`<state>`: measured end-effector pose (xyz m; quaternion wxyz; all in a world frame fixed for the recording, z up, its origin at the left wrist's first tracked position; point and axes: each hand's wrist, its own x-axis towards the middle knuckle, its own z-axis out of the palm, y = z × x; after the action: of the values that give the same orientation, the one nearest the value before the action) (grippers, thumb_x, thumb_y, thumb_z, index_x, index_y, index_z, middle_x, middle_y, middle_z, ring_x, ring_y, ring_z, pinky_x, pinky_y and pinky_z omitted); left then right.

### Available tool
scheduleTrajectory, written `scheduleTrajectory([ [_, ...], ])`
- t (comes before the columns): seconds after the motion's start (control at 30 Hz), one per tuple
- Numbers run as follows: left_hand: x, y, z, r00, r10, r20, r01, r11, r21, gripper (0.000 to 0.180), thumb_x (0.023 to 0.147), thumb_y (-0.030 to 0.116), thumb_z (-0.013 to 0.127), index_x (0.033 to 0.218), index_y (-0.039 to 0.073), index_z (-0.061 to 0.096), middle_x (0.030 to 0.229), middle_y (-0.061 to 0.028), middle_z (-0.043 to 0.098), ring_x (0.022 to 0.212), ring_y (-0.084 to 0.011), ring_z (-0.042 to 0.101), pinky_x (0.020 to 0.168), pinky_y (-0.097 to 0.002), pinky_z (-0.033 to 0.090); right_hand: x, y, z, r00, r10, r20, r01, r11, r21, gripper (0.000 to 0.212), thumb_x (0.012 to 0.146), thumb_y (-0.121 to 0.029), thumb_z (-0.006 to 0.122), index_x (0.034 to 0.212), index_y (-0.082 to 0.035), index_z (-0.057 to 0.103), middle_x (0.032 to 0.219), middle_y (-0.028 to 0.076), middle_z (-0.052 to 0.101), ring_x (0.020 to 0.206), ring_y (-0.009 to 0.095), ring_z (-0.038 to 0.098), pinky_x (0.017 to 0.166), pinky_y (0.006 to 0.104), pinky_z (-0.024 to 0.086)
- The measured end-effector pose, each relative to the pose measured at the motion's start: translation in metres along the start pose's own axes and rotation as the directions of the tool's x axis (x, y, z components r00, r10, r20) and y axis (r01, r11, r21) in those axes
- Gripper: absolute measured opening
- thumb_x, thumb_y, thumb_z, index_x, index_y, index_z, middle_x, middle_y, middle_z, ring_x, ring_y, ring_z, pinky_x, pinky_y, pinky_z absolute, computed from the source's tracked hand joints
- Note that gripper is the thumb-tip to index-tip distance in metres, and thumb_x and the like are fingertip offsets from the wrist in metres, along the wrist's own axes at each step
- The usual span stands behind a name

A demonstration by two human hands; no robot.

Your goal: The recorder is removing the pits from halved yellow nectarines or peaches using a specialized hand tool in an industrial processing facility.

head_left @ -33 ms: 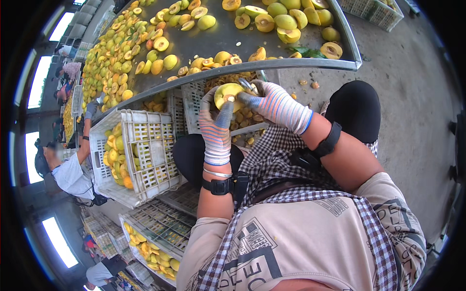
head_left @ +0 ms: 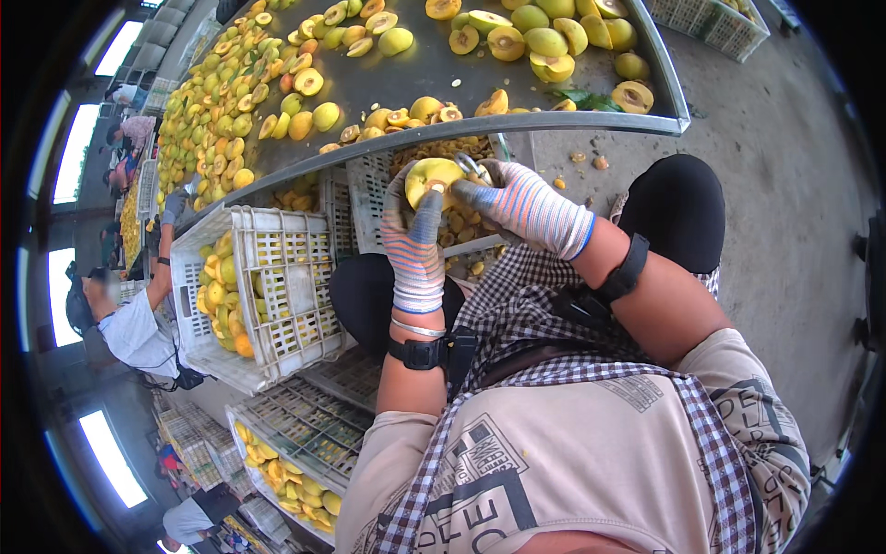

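Note:
My left hand (head_left: 413, 235), in a striped knit glove with grey fingers, is closed around a yellow peach half (head_left: 432, 177). The cut side shows a small pale spot near my left thumb. Wearing a matching glove, my right hand (head_left: 526, 198) presses its thumb against the fruit's right edge. A small metal tool with a ring-like end (head_left: 473, 167) sticks out from its fingers, its handle hidden. Both hands are just below the near edge of a metal table (head_left: 397, 88), above a crate of cut fruit pieces (head_left: 466, 224).
Whole and halved peaches (head_left: 221, 120) cover the table's left side, with more at the far right. A white slatted crate (head_left: 291, 286) of peaches leans at my left, another crate (head_left: 305, 443) below it. A person (head_left: 138, 328) reaches toward the table from the left.
Both hands and the peach half are almost where they were. My left wrist has shifted very slightly to the right.

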<state>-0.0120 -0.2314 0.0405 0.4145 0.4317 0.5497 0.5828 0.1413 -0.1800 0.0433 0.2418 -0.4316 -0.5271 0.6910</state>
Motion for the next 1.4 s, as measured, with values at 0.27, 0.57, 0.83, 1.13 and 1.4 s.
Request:
scheduleTrajectory([
  [0.27,-0.001,-0.02,0.011,0.917,-0.39,-0.088,0.297,0.811,-0.504,0.056,0.081,0.043,0.059,0.119,0.004,0.048,0.114,-0.0099,0.053,0.103,-0.0213,0.055,0.09,-0.0349,0.046,-0.001,0.012,0.011,0.935,-0.335,-0.118,0.251,0.858,-0.448,0.05,0.087,-0.041,0.056,0.108,0.003,0.05,0.074,0.018,0.062,0.063,0.031,0.062,0.058,0.0381,0.049],
  [0.57,-0.004,-0.023,0.016,0.992,-0.116,0.038,0.121,0.891,-0.437,0.052,0.087,0.043,0.055,0.124,0.01,0.044,0.108,-0.0106,0.055,0.099,-0.0211,0.055,0.088,-0.0354,0.047,-0.018,-0.01,0.019,0.94,-0.334,-0.066,0.169,0.629,-0.759,0.033,0.09,-0.03,0.05,0.096,0.002,0.049,0.063,0.02,0.059,0.062,0.037,0.061,0.053,0.044,0.049],
  [0.83,-0.004,-0.02,0.023,0.998,-0.006,-0.059,-0.005,0.983,-0.186,0.064,0.086,0.061,0.046,0.123,0.008,0.045,0.101,-0.0089,0.054,0.094,-0.0182,0.054,0.088,-0.0342,0.045,-0.019,-0.015,0.022,0.955,-0.293,-0.05,0.144,0.604,-0.784,0.036,0.081,-0.025,0.056,0.097,0.007,0.05,0.073,0.023,0.062,0.07,0.038,0.062,0.062,0.0446,0.05],
  [1.13,0.001,-0.025,0.019,0.997,-0.018,-0.075,-0.005,0.955,-0.296,0.07,0.085,0.068,0.04,0.115,0.005,0.049,0.097,-0.0094,0.055,0.089,-0.0189,0.055,0.084,-0.0338,0.046,-0.019,-0.014,0.026,0.965,-0.26,-0.018,0.161,0.648,-0.744,0.036,0.084,-0.025,0.054,0.099,0.008,0.048,0.07,0.022,0.061,0.069,0.039,0.062,0.06,0.0449,0.05],
  [1.4,0.005,-0.022,0.016,1.0,-0.016,0.013,0.018,0.974,-0.227,0.066,0.087,0.064,0.04,0.115,0.004,0.049,0.096,-0.0111,0.058,0.089,-0.0197,0.056,0.082,-0.0333,0.048,-0.017,-0.006,0.027,0.977,-0.214,0.001,0.168,0.766,-0.621,0.036,0.091,-0.024,0.047,0.107,0.008,0.046,0.072,0.023,0.06,0.07,0.036,0.062,0.06,0.0435,0.049],
])
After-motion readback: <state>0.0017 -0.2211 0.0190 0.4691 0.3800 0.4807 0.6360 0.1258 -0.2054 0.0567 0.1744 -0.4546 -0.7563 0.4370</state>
